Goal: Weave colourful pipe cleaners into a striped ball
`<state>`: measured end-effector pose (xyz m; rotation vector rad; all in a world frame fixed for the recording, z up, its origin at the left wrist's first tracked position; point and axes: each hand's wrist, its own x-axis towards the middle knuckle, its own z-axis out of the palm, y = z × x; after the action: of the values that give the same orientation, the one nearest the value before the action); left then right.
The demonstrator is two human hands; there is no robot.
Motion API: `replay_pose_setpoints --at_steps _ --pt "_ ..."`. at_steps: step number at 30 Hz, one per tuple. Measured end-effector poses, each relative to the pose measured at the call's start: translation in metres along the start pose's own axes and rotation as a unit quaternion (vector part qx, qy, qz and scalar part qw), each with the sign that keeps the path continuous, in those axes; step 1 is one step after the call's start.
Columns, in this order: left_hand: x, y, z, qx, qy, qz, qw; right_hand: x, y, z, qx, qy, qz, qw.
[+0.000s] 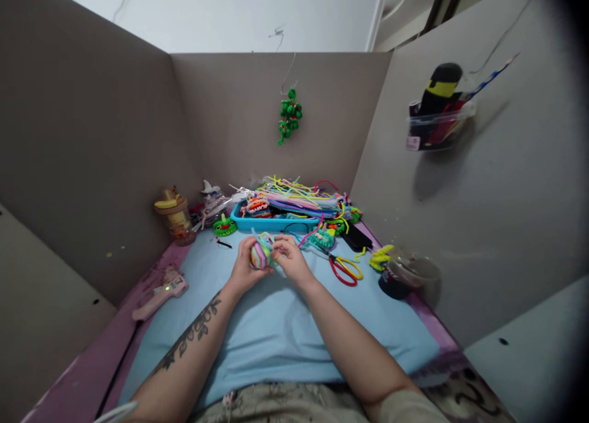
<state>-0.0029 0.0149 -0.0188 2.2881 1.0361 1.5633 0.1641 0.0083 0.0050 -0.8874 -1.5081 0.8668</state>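
My left hand [242, 266] is wrapped round a small striped pastel pipe-cleaner piece [261, 254], held just above the light blue mat [276, 325]. From the right, the fingers of my right hand [289, 259] pinch at that same piece. Both hands sit near the far end of the mat, just in front of a blue tray [271, 224] piled with several coloured pipe cleaners [299, 199].
A pink glue gun [161, 293] lies at the left. Red-and-yellow scissors [345, 268] and a dark cup [405, 276] sit at the right. A jar [175, 217] stands back left. Cardboard walls enclose the desk; a green ornament [289, 115] hangs on the back wall.
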Motion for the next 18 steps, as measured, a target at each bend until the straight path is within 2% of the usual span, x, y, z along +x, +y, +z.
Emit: replay_pose_setpoints --at_steps 4,7,10,14,18 --pt "-0.004 -0.004 0.003 -0.005 0.006 0.013 1.000 0.002 -0.001 -0.003 0.010 -0.071 0.022 0.997" --pt "-0.002 -0.001 -0.001 -0.056 0.009 -0.016 0.998 0.002 -0.004 -0.010 -0.081 -0.061 -0.029 0.994" --pt "0.003 0.005 -0.009 -0.003 0.007 -0.053 0.999 0.002 -0.008 -0.016 -0.163 -0.086 -0.084 0.979" --pt "0.008 0.007 -0.017 0.048 -0.028 -0.066 0.996 0.001 -0.010 -0.020 -0.208 -0.120 -0.101 0.965" --pt "0.011 0.006 -0.020 0.020 -0.018 -0.074 0.997 0.002 -0.009 -0.022 -0.249 -0.149 -0.125 0.949"
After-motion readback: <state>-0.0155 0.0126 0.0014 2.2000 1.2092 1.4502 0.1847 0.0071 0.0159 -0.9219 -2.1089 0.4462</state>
